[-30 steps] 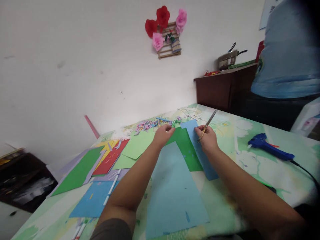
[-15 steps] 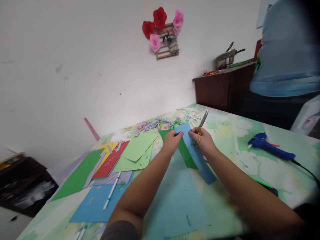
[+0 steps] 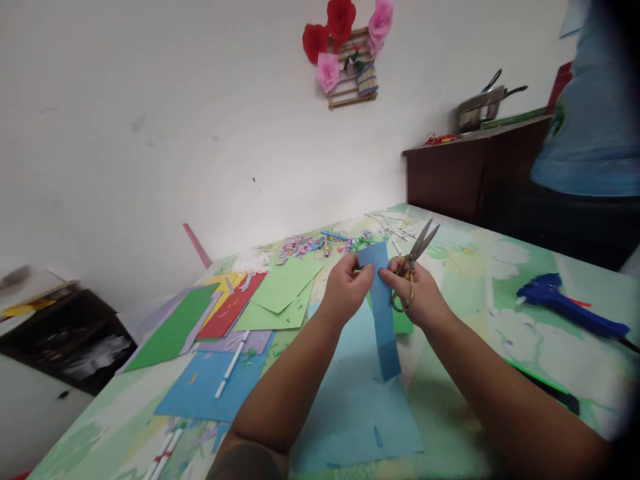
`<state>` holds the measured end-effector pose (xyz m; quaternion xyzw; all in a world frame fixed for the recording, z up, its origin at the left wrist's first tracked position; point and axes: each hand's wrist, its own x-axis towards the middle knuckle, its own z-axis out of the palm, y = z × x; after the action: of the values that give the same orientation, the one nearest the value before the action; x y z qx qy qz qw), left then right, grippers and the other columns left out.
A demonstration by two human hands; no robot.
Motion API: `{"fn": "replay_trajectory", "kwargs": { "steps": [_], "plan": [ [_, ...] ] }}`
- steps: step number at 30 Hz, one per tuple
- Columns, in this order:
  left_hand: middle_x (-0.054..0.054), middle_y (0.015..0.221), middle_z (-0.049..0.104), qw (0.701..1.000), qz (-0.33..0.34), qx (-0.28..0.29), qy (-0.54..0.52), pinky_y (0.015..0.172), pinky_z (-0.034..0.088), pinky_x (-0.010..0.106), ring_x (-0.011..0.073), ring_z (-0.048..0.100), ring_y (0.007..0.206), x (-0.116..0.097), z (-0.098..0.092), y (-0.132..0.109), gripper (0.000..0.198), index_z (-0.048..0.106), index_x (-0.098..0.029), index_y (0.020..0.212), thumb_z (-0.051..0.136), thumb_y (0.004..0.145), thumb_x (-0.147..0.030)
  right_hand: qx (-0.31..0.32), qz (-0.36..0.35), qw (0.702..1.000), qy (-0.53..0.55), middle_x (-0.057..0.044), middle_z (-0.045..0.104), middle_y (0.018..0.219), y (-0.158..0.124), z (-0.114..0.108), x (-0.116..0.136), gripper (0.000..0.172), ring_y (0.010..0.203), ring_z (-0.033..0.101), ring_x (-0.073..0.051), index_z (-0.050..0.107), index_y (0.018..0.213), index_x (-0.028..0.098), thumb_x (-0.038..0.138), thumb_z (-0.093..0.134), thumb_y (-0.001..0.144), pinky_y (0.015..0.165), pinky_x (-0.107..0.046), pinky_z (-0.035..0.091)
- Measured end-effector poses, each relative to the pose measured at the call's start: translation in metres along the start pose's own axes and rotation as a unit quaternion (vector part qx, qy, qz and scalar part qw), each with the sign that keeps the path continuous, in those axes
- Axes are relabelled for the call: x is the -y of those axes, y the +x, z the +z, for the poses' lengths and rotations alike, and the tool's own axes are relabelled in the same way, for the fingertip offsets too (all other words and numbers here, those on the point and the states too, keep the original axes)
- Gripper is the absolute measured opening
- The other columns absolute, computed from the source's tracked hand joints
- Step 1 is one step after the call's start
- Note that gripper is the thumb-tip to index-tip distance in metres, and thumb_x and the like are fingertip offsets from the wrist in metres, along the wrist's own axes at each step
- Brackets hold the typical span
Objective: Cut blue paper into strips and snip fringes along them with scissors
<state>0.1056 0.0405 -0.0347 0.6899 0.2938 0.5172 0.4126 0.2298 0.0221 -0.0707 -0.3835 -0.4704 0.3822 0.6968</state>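
Head view shows the left hand (image 3: pixel 349 283), apart from the blue strip (image 3: pixel 384 320) a second ago, now pinching its left edge opposite the right hand (image 3: pixel 417 290), which also holds scissors (image 3: pixel 411 259), so both hands steady it above the light-blue sheet (image 3: pixel 350 420).

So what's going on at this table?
A person is holding a blue strip of paper upright between both hands. The left hand pinches one edge near the top; the right hand pinches the other and also holds scissors, their blades parted and pointing away from the strip. The strip's lower end is over a pale blue sheet. Coloured scraps lie toward the wall, and a blue glue gun lies off to the right.
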Motion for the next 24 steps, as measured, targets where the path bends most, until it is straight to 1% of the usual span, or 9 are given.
{"fn": "replay_trajectory", "kwargs": {
  "steps": [2,4,6,9,13,16,19,21,24],
  "plan": [
    [-0.001,0.071,0.056,0.996,-0.004,0.031,-0.079,0.068,0.043,0.024,0.0107,0.052,0.069,-0.006,-0.002,-0.005,0.011,0.057,-0.017,0.074,0.054,0.069,-0.025,0.035,0.022,0.996,0.08,0.007,0.042,0.055,-0.003,0.006,0.001,0.026,0.048,0.038,-0.007,0.045,0.067,0.02,0.032,0.067,0.061,0.045,-0.02,0.03],
    [0.0,0.074,0.056,0.99,-0.022,0.036,-0.135,0.068,0.043,0.025,0.0111,0.052,0.07,-0.009,-0.003,-0.01,0.013,0.059,-0.018,0.076,0.054,0.07,-0.027,0.088,0.042,0.984,0.15,0.007,0.043,0.054,-0.005,0.009,0.0,0.025,0.049,0.04,-0.007,0.046,0.065,0.019,0.031,0.067,0.061,0.046,-0.021,0.032],
    [0.002,0.085,0.056,0.99,-0.05,0.013,-0.131,0.066,0.044,0.025,0.0117,0.052,0.073,-0.009,-0.002,-0.014,0.023,0.059,-0.02,0.09,0.056,0.069,-0.03,0.137,0.062,0.972,0.181,0.005,0.046,0.055,-0.008,0.011,-0.001,0.024,0.051,0.043,-0.009,0.048,0.065,0.019,0.032,0.067,0.061,0.049,-0.022,0.035],
    [0.006,0.101,0.052,0.996,-0.069,-0.019,-0.053,0.069,0.044,0.026,0.0146,0.051,0.083,-0.007,0.0,-0.022,0.036,0.057,-0.02,0.102,0.06,0.067,-0.03,0.161,0.075,0.97,0.165,0.004,0.05,0.057,-0.014,0.014,-0.003,0.024,0.053,0.048,-0.011,0.052,0.069,0.019,0.032,0.07,0.058,0.051,-0.025,0.038],
    [0.006,0.1,0.051,0.999,-0.023,-0.023,-0.009,0.071,0.044,0.025,0.0164,0.05,0.091,-0.005,0.003,-0.028,0.02,0.06,-0.016,0.082,0.059,0.069,-0.03,0.149,0.084,0.98,0.098,0.002,0.051,0.055,-0.021,0.022,-0.004,0.024,0.054,0.05,-0.013,0.053,0.067,0.02,0.039,0.066,0.06,0.05,-0.026,0.04],
    [0.001,0.08,0.053,0.997,-0.056,-0.029,-0.041,0.056,0.043,0.021,0.0105,0.052,0.066,-0.005,0.001,-0.028,0.018,0.053,-0.016,0.075,0.06,0.068,-0.032,0.138,0.094,0.985,0.041,0.001,0.049,0.052,-0.021,0.024,-0.007,0.026,0.051,0.048,-0.014,0.052,0.065,0.02,0.044,0.059,0.066,0.048,-0.027,0.038],
    [-0.004,0.062,0.049,0.988,-0.065,-0.086,-0.108,0.048,0.04,0.019,0.0065,0.046,0.05,-0.007,-0.004,-0.025,0.02,0.047,-0.017,0.075,0.056,0.071,-0.035,0.108,0.086,0.99,-0.007,0.004,0.044,0.05,-0.018,0.017,-0.014,0.03,0.047,0.042,-0.011,0.046,0.063,0.019,0.047,0.053,0.071,0.045,-0.025,0.034],
    [-0.005,0.063,0.05,0.98,-0.047,-0.128,-0.143,0.051,0.042,0.019,0.0064,0.048,0.052,-0.01,-0.008,-0.023,0.019,0.046,-0.018,0.077,0.054,0.072,-0.035,0.077,0.074,0.993,-0.051,0.004,0.04,0.051,-0.015,0.009,-0.02,0.035,0.046,0.038,-0.009,0.041,0.059,0.019,0.051,0.047,0.073,0.046,-0.024,0.032],
    [-0.003,0.071,0.056,0.972,-0.037,-0.149,-0.179,0.062,0.045,0.022,0.0079,0.054,0.062,-0.012,-0.014,-0.021,0.019,0.047,-0.018,0.083,0.055,0.073,-0.032,0.056,0.061,0.988,-0.133,0.005,0.036,0.049,-0.014,0.002,-0.022,0.039,0.045,0.034,-0.009,0.039,0.057,0.02,0.055,0.046,0.072,0.044,-0.023,0.028]
  ]
}}
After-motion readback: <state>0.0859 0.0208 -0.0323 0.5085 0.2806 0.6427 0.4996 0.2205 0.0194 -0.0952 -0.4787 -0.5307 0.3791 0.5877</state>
